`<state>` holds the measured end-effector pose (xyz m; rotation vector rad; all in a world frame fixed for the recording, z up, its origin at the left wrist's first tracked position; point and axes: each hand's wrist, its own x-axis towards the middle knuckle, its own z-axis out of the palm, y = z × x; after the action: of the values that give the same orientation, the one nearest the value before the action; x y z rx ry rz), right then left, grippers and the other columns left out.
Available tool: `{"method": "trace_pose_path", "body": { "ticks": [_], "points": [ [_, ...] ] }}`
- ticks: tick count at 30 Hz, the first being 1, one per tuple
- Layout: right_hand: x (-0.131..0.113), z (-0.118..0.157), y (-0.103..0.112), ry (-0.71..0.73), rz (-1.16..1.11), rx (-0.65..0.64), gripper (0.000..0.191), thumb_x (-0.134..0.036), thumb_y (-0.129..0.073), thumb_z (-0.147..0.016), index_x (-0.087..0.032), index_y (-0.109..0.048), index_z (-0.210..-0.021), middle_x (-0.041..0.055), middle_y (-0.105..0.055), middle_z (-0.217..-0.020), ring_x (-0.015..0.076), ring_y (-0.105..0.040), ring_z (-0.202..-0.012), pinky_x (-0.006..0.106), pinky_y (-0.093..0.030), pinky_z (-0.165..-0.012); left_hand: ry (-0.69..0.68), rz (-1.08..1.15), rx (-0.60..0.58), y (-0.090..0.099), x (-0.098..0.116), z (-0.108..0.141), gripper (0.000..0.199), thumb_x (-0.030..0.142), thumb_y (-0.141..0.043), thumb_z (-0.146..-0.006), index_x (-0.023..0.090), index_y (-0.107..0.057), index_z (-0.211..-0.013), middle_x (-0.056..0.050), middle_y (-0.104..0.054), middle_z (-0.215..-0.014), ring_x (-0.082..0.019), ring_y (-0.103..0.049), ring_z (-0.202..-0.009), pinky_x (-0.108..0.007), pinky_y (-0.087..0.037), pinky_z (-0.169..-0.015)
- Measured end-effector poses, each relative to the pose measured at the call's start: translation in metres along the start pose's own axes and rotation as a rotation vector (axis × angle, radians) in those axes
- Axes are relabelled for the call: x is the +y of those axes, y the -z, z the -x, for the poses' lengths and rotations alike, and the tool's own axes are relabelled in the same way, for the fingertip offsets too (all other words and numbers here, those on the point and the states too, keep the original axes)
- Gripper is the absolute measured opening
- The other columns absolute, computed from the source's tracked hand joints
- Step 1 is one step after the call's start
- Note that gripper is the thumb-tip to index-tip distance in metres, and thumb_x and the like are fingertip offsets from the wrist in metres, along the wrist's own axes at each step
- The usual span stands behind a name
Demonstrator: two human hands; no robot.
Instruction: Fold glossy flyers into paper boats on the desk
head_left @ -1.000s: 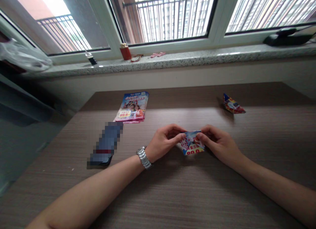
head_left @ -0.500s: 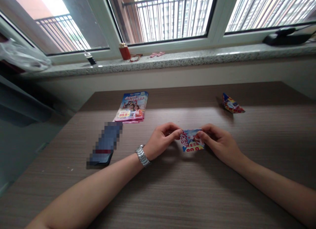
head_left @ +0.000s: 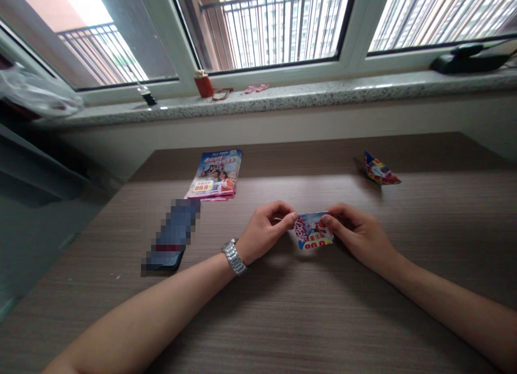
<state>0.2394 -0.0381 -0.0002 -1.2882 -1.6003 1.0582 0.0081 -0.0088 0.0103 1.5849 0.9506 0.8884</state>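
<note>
Between my two hands is a small folded flyer (head_left: 315, 231), printed in blue, red and yellow. My left hand (head_left: 269, 228), with a metal watch on the wrist, pinches its upper left corner between thumb and fingers. On the other side my right hand (head_left: 357, 231) grips the upper right edge, the thumb lying over the printed face. The fingers behind the paper are partly hidden. Farther back on the right sits a folded paper boat (head_left: 379, 170) of similar colours. A stack of flyers (head_left: 218, 175) lies at the back left.
A dark phone (head_left: 172, 237), blurred by pixels, lies left of my left forearm on the wooden table (head_left: 283, 320). Along the stone windowsill (head_left: 315, 97) stand a red lighter-like object (head_left: 203, 84), a pink item (head_left: 256, 89) and a black device (head_left: 468, 61).
The folded flyer has tilted very slightly, its lower edge a touch lower. Both hands keep their hold in nearly the same place.
</note>
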Motion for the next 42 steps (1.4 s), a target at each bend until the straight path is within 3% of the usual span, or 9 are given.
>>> {"method": "trace_pose_path", "body": {
  "ticks": [5, 17, 27, 34, 42],
  "points": [
    [-0.0006, 0.0013, 0.0005, 0.013, 0.021, -0.019, 0.026, -0.049, -0.061, -0.091, -0.023, -0.066, -0.09, 0.0021, -0.072, -0.079, 0.0192, -0.066, -0.07, 0.03, -0.053, -0.063, 0.0, -0.044, -0.045, -0.0004, -0.0002, 0.0007, 0.03, 0.042, -0.065, -0.09, 0.013, -0.07, -0.094, -0.006, -0.071, -0.091, -0.015, -0.065, -0.083, -0.024, -0.053, -0.076],
    [-0.0004, 0.0014, -0.0006, -0.008, -0.005, -0.004, 0.025, -0.048, -0.063, -0.09, -0.023, -0.065, -0.089, 0.002, -0.072, -0.078, 0.0188, -0.067, -0.068, 0.03, -0.053, -0.062, -0.033, -0.17, 0.0, -0.0032, 0.0046, 0.0035, 0.034, 0.044, -0.061, -0.093, 0.012, -0.069, -0.083, -0.003, -0.067, -0.074, -0.012, -0.057, -0.066, -0.021, -0.044, -0.062],
    [0.0019, -0.002, 0.0008, -0.027, -0.03, 0.039, 0.029, -0.052, -0.062, -0.089, -0.023, -0.063, -0.087, 0.003, -0.072, -0.077, 0.0204, -0.067, -0.069, 0.032, -0.054, -0.062, -0.018, -0.033, -0.005, -0.0021, -0.0003, 0.0013, 0.039, 0.048, -0.052, -0.097, 0.013, -0.07, -0.097, -0.007, -0.071, -0.086, -0.015, -0.066, -0.077, -0.024, -0.054, -0.072],
    [0.0032, -0.0018, 0.0002, -0.034, -0.047, 0.025, 0.026, -0.05, -0.063, -0.089, -0.024, -0.063, -0.088, 0.0022, -0.071, -0.078, 0.0203, -0.067, -0.069, 0.032, -0.054, -0.062, -0.031, -0.148, 0.017, -0.0024, 0.0067, 0.0031, 0.035, 0.047, -0.059, -0.093, 0.014, -0.068, -0.088, -0.003, -0.069, -0.081, -0.013, -0.061, -0.072, -0.022, -0.049, -0.067],
    [0.0021, -0.0019, 0.0011, -0.045, -0.057, 0.016, 0.027, -0.05, -0.063, -0.09, -0.023, -0.063, -0.088, 0.0026, -0.072, -0.078, 0.02, -0.066, -0.07, 0.031, -0.053, -0.063, -0.055, -0.15, 0.01, -0.0019, 0.0065, 0.0035, 0.033, 0.042, -0.054, -0.096, 0.013, -0.066, -0.087, -0.003, -0.067, -0.079, -0.012, -0.061, -0.072, -0.021, -0.048, -0.067]
  ]
}}
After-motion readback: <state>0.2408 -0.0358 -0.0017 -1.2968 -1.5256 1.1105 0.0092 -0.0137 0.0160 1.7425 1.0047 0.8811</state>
